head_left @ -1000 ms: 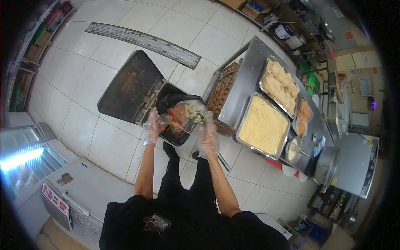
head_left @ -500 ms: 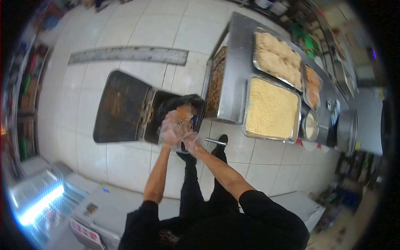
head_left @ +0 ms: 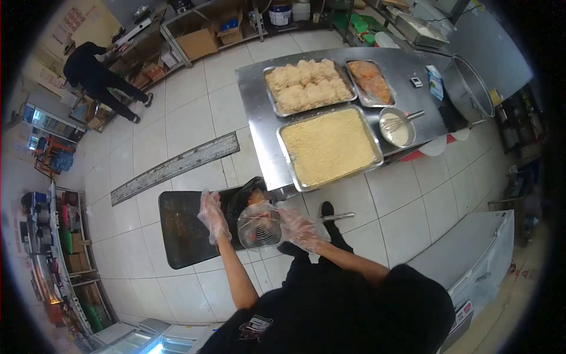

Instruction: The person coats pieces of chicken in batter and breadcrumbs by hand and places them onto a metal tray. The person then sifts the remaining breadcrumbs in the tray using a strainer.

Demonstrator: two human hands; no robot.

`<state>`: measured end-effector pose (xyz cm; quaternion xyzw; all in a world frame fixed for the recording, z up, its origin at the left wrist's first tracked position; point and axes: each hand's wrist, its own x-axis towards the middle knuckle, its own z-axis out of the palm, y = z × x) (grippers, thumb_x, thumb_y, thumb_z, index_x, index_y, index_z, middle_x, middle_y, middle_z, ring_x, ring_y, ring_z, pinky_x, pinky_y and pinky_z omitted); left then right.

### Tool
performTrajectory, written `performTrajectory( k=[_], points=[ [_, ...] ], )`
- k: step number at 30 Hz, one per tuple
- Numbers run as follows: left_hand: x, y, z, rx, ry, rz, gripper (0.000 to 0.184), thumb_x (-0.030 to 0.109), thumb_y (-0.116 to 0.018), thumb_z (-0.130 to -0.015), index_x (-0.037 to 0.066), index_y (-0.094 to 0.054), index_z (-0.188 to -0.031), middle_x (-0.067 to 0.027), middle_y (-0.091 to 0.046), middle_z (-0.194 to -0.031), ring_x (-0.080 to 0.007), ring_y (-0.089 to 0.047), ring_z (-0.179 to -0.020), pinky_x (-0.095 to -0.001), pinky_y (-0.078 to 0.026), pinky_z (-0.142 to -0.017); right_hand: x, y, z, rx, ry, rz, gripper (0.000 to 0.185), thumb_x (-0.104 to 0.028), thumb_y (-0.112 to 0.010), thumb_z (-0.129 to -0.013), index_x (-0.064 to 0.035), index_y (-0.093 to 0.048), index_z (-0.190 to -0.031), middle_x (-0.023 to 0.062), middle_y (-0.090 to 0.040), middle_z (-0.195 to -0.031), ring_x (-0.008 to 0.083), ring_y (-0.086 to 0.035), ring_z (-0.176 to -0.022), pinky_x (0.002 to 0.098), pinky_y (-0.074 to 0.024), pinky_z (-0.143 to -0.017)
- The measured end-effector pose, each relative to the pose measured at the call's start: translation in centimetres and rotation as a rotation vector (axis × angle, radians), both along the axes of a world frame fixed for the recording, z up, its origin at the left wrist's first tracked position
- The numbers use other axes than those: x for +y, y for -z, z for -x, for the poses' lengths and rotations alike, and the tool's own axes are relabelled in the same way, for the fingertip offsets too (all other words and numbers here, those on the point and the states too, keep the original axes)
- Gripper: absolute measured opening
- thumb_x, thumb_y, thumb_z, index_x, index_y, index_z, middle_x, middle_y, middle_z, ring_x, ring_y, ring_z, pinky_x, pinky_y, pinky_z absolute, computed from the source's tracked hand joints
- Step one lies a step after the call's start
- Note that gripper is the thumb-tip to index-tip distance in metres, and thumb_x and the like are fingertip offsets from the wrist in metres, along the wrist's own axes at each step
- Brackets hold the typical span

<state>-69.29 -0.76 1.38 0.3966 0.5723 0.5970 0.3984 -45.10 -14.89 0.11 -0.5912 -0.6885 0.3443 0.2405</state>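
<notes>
A round wire strainer or basket (head_left: 259,228) is at the end of my right hand (head_left: 299,227), whose gloved fingers are closed on its rim. To its left, my left hand (head_left: 213,217) is in a clear glove with its fingers apart and nothing in it. Both hands are over a bin whose dark lid (head_left: 184,229) lies open to the left. A black bag (head_left: 239,199) lines the bin, and orange and reddish scraps (head_left: 256,197) show inside it, partly hidden behind the strainer.
A steel table (head_left: 259,130) holds a tray of yellow crumbs (head_left: 330,147), a tray of coated pieces (head_left: 306,88), orange meat (head_left: 371,82) and a whisk bowl (head_left: 396,128). A person (head_left: 97,71) stands at far-left shelves. A floor drain (head_left: 177,167) runs behind the bin.
My hands have come apart, and the strainer now shows between them. The view has turned, bringing the table nearer the centre and another person into view.
</notes>
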Motion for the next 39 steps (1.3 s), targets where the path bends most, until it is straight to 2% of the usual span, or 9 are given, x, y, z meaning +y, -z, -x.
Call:
performTrajectory(
  k=[5, 8, 12, 15, 29, 31, 36, 37, 39],
  points=[
    [6.1, 12.3, -12.2, -0.117, 0.662, 0.251, 0.029, 0.028, -0.051, -0.094, 0.004, -0.057, -0.109, -0.0115, -0.064, -0.093, -0.0182, -0.063, -0.084, -0.0305, -0.052, -0.071, -5.4, -4.1, -14.6, 0.096, 0.566, -0.204, 0.036, -0.017, -0.055, -0.089, -0.006, -0.055, -0.122, 0.016, -0.06, -0.113, 0.0324, -0.056, -0.105, 0.0391, -0.0465, -0.088],
    [8.0, 11.8, -25.2, 1.392, 0.651, 0.233, 0.016, 0.011, -0.041, -0.09, 0.008, -0.055, -0.095, -0.0028, -0.049, -0.079, -0.0143, -0.05, -0.071, -0.0233, -0.044, -0.059, -6.9, -3.8, -22.4, -0.041, 0.717, -0.288, 0.031, -0.012, -0.054, -0.089, -0.0064, -0.057, -0.119, 0.0169, -0.062, -0.108, 0.0332, -0.058, -0.1, 0.0393, -0.047, -0.085],
    [8.5, 20.4, -26.1, 1.157, 0.379, 0.298, 0.037, 0.03, -0.046, -0.091, 0.006, -0.047, -0.119, -0.0141, -0.059, -0.08, -0.0298, -0.059, -0.066, -0.0423, -0.049, -0.058, -7.9, -1.7, -30.7, -0.271, 0.775, -0.405, 0.033, -0.006, -0.051, -0.09, -0.0033, -0.054, -0.123, 0.0199, -0.061, -0.109, 0.0342, -0.058, -0.099, 0.0404, -0.0464, -0.084],
    [7.2, 11.3, -22.8, 0.904, 0.343, 0.339, 0.031, 0.025, -0.044, -0.089, 0.008, -0.055, -0.113, -0.0244, -0.06, -0.093, -0.0401, -0.061, -0.08, -0.0501, -0.05, -0.068, -6.2, -4.3, -33.3, -0.171, 0.724, -0.391, 0.036, -0.009, -0.048, -0.092, -0.0009, -0.049, -0.128, 0.0211, -0.06, -0.112, 0.0355, -0.057, -0.101, 0.0408, -0.0445, -0.087],
    [7.7, 18.6, -21.5, 1.388, 0.425, -0.051, 0.034, 0.029, -0.042, -0.091, 0.005, -0.055, -0.111, -0.0182, -0.061, -0.09, -0.0331, -0.058, -0.077, -0.0413, -0.048, -0.067, 3.4, -5.5, -39.0, 0.319, 0.692, -0.201, 0.053, -0.028, -0.041, -0.098, 0.0037, -0.031, -0.139, 0.0219, -0.039, -0.139, 0.0311, -0.038, -0.129, 0.0368, -0.0273, -0.109],
    [8.8, 15.6, -20.0, 1.312, 0.848, 0.469, 0.039, 0.033, -0.04, -0.092, 0.003, -0.054, -0.111, -0.0215, -0.061, -0.096, -0.0341, -0.059, -0.085, -0.0427, -0.048, -0.072, 3.6, -6.5, -38.8, 0.317, 0.698, -0.21, 0.052, -0.026, -0.041, -0.098, 0.0038, -0.029, -0.14, 0.0221, -0.038, -0.14, 0.0316, -0.037, -0.13, 0.0368, -0.0274, -0.109],
    [10.7, 27.3, -18.4, 1.17, 0.555, -0.416, 0.057, 0.052, -0.043, -0.09, -0.001, -0.053, -0.109, -0.0261, -0.063, -0.09, -0.0366, -0.062, -0.089, -0.047, -0.048, -0.075, 4.8, -4.1, -39.6, 0.054, 0.587, -0.284, 0.051, -0.017, -0.039, -0.097, 0.0042, -0.026, -0.141, 0.0236, -0.035, -0.141, 0.0333, -0.035, -0.131, 0.0369, -0.0279, -0.109],
    [9.3, 18.6, -20.1, 0.911, 0.553, 0.384, 0.056, 0.051, -0.044, -0.088, 0.0, -0.055, -0.11, -0.0265, -0.061, -0.1, -0.0391, -0.059, -0.098, -0.0465, -0.047, -0.08, 5.0, -4.6, -39.3, 0.085, 0.631, -0.241, 0.051, -0.015, -0.04, -0.096, 0.0043, -0.026, -0.141, 0.0245, -0.035, -0.141, 0.0338, -0.035, -0.131, 0.0371, -0.0278, -0.109],
    [8.9, 17.6, -20.7, 0.848, 0.52, 0.374, 0.055, 0.048, -0.046, -0.088, 0.0, -0.054, -0.113, -0.0267, -0.061, -0.1, -0.0411, -0.059, -0.097, -0.0476, -0.047, -0.079, 6.0, -5.1, -39.2, 0.095, 0.69, -0.256, 0.052, -0.008, -0.041, -0.093, 0.0043, -0.026, -0.141, 0.0259, -0.035, -0.14, 0.0352, -0.037, -0.129, 0.0379, -0.0282, -0.109]
  ],
)
